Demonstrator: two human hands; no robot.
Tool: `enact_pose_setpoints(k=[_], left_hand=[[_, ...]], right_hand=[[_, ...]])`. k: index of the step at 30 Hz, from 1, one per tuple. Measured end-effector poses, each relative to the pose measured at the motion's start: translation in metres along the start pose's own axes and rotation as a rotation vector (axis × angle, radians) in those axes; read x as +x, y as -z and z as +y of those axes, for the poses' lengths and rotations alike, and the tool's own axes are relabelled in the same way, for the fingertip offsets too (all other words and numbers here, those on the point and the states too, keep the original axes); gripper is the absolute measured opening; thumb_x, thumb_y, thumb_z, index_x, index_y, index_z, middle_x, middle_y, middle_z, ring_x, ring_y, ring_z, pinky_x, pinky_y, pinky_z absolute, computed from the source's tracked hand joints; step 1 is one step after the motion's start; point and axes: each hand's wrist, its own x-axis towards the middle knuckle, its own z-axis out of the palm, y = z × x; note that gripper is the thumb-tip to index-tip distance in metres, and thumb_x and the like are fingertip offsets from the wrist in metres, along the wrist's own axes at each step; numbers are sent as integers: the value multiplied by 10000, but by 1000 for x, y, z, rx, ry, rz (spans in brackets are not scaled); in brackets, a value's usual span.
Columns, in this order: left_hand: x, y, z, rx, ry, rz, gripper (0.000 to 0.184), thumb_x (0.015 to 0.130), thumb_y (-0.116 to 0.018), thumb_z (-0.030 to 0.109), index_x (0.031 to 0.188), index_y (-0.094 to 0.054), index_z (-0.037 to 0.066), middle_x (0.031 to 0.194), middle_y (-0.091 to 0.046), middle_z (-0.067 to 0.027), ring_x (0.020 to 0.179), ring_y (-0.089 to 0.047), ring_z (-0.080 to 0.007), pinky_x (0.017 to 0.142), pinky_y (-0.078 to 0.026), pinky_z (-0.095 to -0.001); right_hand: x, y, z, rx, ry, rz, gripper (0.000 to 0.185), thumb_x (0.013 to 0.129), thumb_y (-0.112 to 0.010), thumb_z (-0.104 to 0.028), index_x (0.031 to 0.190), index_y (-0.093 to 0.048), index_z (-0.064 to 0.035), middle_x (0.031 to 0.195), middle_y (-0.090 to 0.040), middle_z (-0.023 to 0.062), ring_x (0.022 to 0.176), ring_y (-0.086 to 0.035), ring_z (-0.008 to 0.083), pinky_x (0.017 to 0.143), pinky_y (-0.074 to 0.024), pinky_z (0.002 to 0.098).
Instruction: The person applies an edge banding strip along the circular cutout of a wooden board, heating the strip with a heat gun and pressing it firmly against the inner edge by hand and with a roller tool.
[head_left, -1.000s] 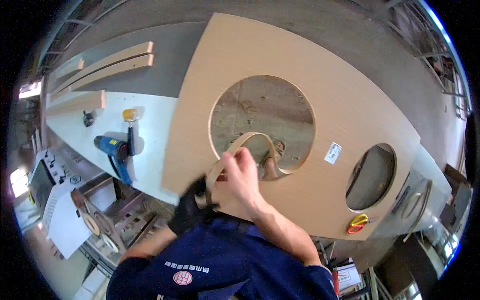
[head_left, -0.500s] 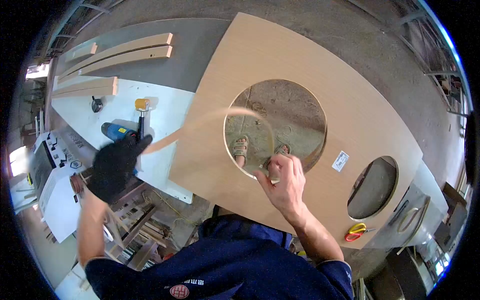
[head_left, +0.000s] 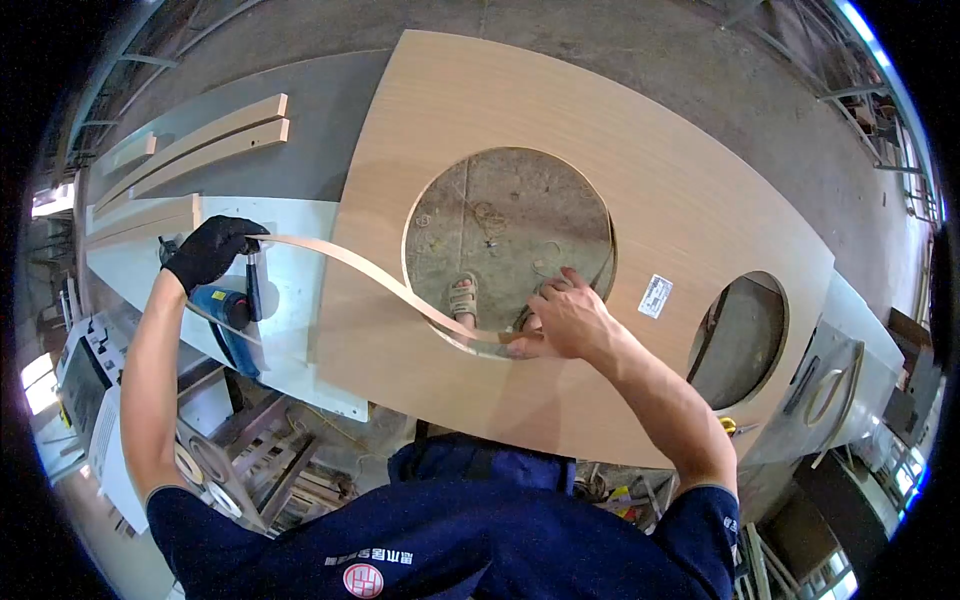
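A thin, wood-coloured edge-banding strip (head_left: 372,270) runs in a loose curve between my hands. My left hand (head_left: 213,250), in a black glove, pinches its far left end above the white tabletop. My bare right hand (head_left: 568,318) is at the strip's other end, fingers closed on it at the near edge of a large round cutout. That cutout is in a wood-grain panel (head_left: 480,95), and the floor and sandalled feet show through it. Below my gloved hand lie a blue heat gun (head_left: 228,312) and a black-handled roller (head_left: 254,288), its head hidden.
Several wooden strips (head_left: 210,135) lie on the grey board at the left. A white label (head_left: 655,297) is stuck on the panel, near a smaller oval cutout. Yellow-handled scissors (head_left: 730,427) lie beside my right forearm. A machine (head_left: 95,375) stands at the lower left.
My left hand has moved up and away, and the strip now sags lower across the panel. My right hand has turned palm down by the cutout's edge. The camera view has shifted somewhat.
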Motion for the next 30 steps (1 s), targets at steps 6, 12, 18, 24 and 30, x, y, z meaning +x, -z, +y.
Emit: enact_pose_setpoints(k=[6, 12, 18, 24, 30], left_hand=[[11, -10, -70, -81, 37, 36, 281, 1001, -532, 146, 1126, -745, 12, 1017, -746, -176, 939, -713, -278, 890, -560, -374], [19, -46, -30, 837, 33, 168, 564, 816, -607, 72, 1379, -633, 103, 1357, -639, -197, 1279, -589, -343, 1141, -388, -506], [19, -91, 97, 551, -274, 337, 777, 796, -608, -34, 1546, -423, 50, 1548, -459, -226, 1437, -421, -405, 1223, -306, -501], [115, -230, 237, -357, -494, 151, 385, 978, -680, 163, 1317, -630, -12, 1353, -649, -195, 1247, -620, -327, 1059, -486, -414], [199, -310, 332, -995, -244, 70, 485, 948, -733, 171, 1346, -586, -63, 1080, -730, -152, 970, -678, -189, 866, -555, -338]], right_hand=[[-1, 54, -5, -29, -62, -433, 735, 830, -634, -771, 1043, -760, -79, 976, -759, 171, 1007, -732, 320, 1078, -436, 457], [-33, 55, -1, -152, 61, -218, 585, 902, -602, -692, 958, -769, -134, 756, -713, 97, 838, -724, 272, 891, -473, 395], [-45, 29, 15, -159, 90, 13, 484, 894, -660, -585, 873, -685, -103, 793, -698, 53, 821, -689, 228, 845, -456, 364], [-50, -2, 29, -118, 164, 312, 508, 812, -745, -591, 750, -689, -90, 732, -646, 55, 794, -645, 214, 871, -443, 360], [-46, -18, 45, -39, 222, 386, 560, 832, -704, -620, 852, -668, -62, 857, -647, 82, 885, -656, 247, 946, -458, 384]])
